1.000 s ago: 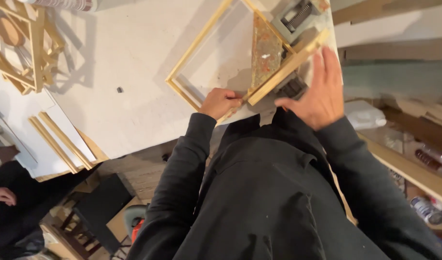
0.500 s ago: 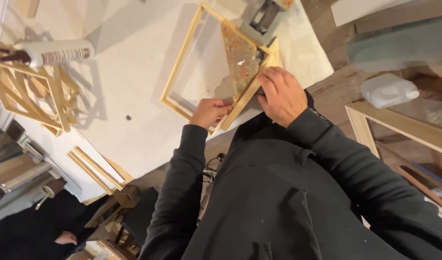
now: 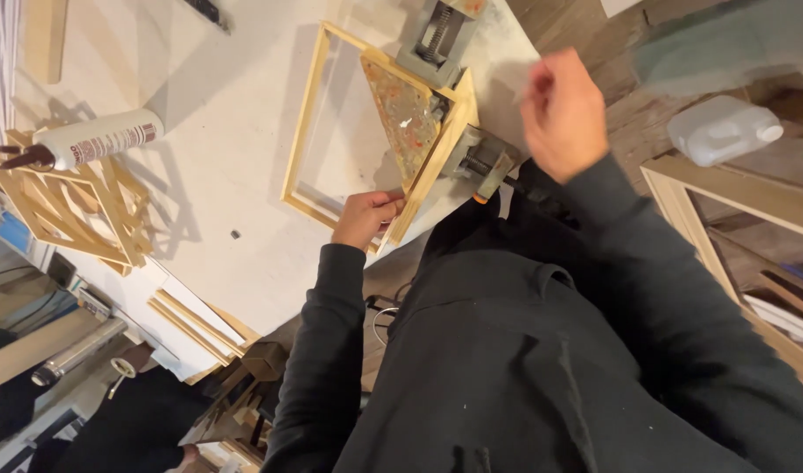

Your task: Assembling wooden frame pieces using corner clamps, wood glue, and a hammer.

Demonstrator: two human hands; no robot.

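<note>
A thin wooden frame (image 3: 309,131) lies flat on the white table (image 3: 226,88), its near corner seated in a metal corner clamp (image 3: 454,144) by the table's edge; the clamp's triangular plate (image 3: 404,114) is blotched with dried glue or paint, and a screw handle sticks out on each of its two sides.

The left hand (image 3: 366,219) is closed on the frame's near rail beside the clamped corner, fingers curled over the top, thumb hidden, so it reads as a pinch-like grip that pins the rail down; the right hand (image 3: 563,109) hangs in the air to the right of the clamp, touching nothing, blurred; its fingers look loosely curled, but I cannot tell for certain whether it is spread or closed.

The frame looks light and stiff along each rail but weak at the mitred corners, so it would likely rack or part if lifted by one rail; better held close to a corner or by two opposite rails; the bare wood should not be slippery.

A glue bottle (image 3: 95,140) lies on a stack of similar frames (image 3: 69,210) at the left; loose strips (image 3: 187,324) sit on the near edge; a white plastic jug (image 3: 721,131) stands off to the right.
</note>
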